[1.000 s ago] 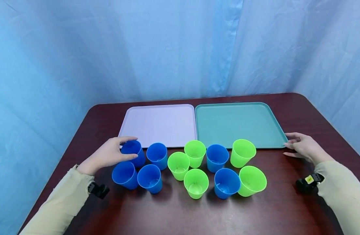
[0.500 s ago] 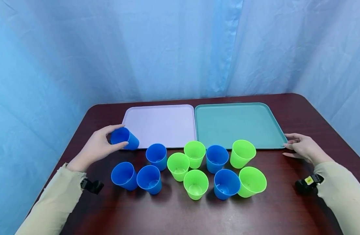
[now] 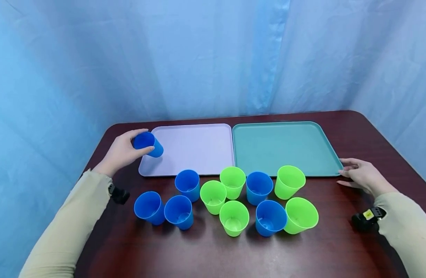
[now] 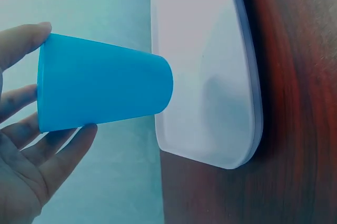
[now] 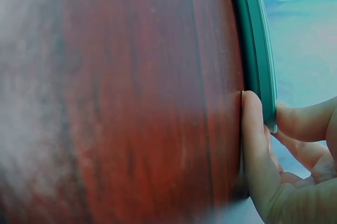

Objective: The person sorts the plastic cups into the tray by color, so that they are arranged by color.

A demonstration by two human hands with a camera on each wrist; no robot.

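Already tilted on its side, the blue cup sits between the left hand's thumb and fingers over the lilac tray — a loose hold that could slip. Right hand fingers rest relaxed at the teal tray corner — a nudge might shift it.

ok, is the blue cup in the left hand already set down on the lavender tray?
No, the left hand holds the blue cup tipped on its side in the air above the lavender tray.
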